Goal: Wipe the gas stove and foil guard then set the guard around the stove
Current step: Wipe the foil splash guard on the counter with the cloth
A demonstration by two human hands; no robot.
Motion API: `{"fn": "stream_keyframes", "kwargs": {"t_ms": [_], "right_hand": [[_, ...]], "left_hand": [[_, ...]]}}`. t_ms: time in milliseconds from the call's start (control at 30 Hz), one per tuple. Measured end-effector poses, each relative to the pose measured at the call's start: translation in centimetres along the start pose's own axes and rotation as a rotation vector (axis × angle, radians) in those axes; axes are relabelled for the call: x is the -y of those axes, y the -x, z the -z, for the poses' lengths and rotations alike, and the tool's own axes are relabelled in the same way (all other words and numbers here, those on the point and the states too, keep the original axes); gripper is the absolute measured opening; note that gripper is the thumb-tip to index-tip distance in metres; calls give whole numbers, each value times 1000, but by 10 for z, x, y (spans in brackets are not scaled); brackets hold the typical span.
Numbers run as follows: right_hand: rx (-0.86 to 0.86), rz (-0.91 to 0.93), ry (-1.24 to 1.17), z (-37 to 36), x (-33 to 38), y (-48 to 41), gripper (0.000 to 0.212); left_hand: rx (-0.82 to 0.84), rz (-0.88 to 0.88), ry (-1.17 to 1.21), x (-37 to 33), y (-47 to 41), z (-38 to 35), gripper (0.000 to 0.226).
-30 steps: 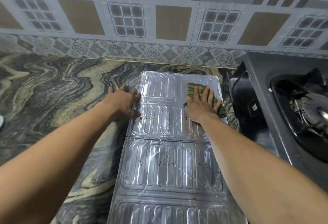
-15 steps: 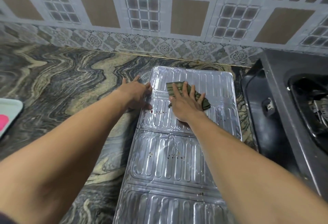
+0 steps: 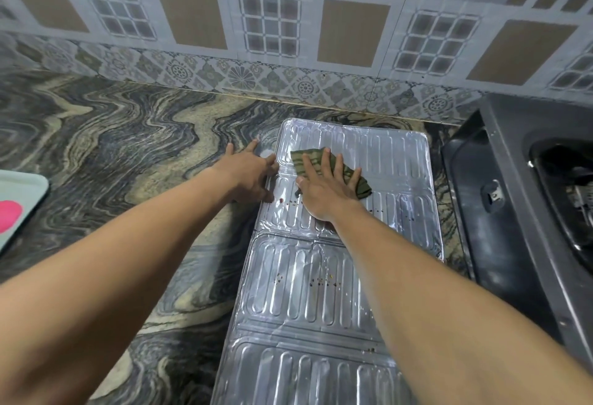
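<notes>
The silver ribbed foil guard (image 3: 308,295) lies flat on the marbled counter, running from near the wall toward me. Small reddish-brown specks dot its panels. My right hand (image 3: 324,189) presses flat, fingers straight, on a green striped cloth (image 3: 356,180) at the guard's far left part. My left hand (image 3: 253,173) rests with spread fingers on the counter at the guard's left edge, thumb on the foil. The black gas stove (image 3: 526,212) stands to the right of the guard, its burner partly cut off by the frame edge.
A tiled wall (image 3: 288,35) closes the counter at the back. A pale tray (image 3: 19,199) with something pink on it sits at the far left edge. Marbled counter (image 3: 112,148) stretches between tray and guard.
My right hand has slid the cloth leftward across the guard's far panel, close to my left hand. The view has shifted left, bringing the tray in.
</notes>
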State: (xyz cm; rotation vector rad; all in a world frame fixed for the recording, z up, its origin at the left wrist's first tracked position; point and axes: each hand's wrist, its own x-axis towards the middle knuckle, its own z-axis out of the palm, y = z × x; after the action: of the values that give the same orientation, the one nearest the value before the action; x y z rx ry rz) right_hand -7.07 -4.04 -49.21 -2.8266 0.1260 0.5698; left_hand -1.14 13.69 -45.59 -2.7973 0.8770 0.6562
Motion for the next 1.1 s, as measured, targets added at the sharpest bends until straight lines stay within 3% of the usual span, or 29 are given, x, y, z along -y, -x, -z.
{"fn": "stream_keyframes", "kwargs": {"t_ms": [600,767,967,1100], "right_hand": [[9,143,89,-15,3,37,57],[25,136,91,-12,4,37,56],[32,132,63,-10,5,37,55],[27,132,51,-12,5,36,58]], "left_hand": [[12,17,76,-3,1,0,83],[-2,2,144,-6,20,-10,74],[61,2,184,-6,42,-20,128],[32,-6,124,-7,45,-27,134]]}}
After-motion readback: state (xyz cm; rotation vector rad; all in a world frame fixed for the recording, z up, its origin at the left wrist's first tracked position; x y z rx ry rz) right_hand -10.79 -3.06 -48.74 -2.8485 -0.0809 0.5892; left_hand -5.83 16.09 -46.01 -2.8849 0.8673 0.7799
